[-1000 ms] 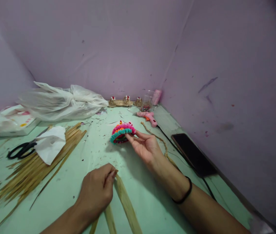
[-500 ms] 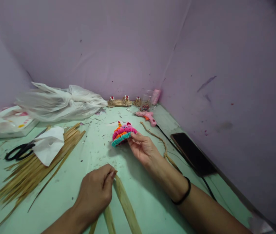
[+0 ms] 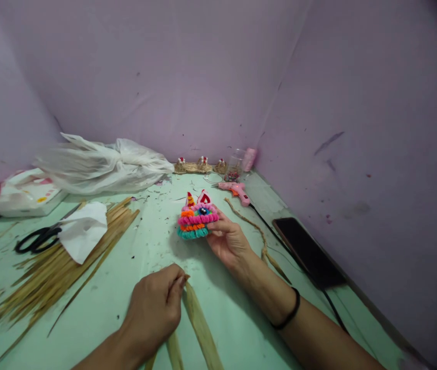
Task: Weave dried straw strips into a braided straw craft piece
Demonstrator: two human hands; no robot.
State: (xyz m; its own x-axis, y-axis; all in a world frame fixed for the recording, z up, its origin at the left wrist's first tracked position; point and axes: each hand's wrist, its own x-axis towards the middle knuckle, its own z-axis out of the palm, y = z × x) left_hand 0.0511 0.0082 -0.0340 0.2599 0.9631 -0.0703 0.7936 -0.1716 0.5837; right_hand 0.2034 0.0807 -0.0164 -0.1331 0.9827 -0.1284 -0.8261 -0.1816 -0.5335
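Observation:
My right hand (image 3: 228, 239) pinches a fuzzy unicorn figure (image 3: 197, 218) at its right edge, above the middle of the table. It has pink, orange and teal coiled rows, a blue eye, a striped horn and a pink ear with a red middle. Closer to me, my left hand (image 3: 157, 303) is closed around the end of some dried leaf strips (image 3: 203, 326). Their pale green-brown lengths hang down toward the lower edge of the view, and the gripped part is hidden by my fingers.
Left lie a bundle of dried strips (image 3: 44, 280), black scissors (image 3: 37, 240) and white paper (image 3: 83, 231). A tied plastic bag (image 3: 106, 167) sits behind. Right are a pink glue gun (image 3: 234, 191), its cord, a braided strand (image 3: 255, 223) and a phone (image 3: 307, 252).
My right hand has turned the unicorn figure so that its eye and ear now face me. The left hand keeps its hold on the strips. The whole view has shifted slightly.

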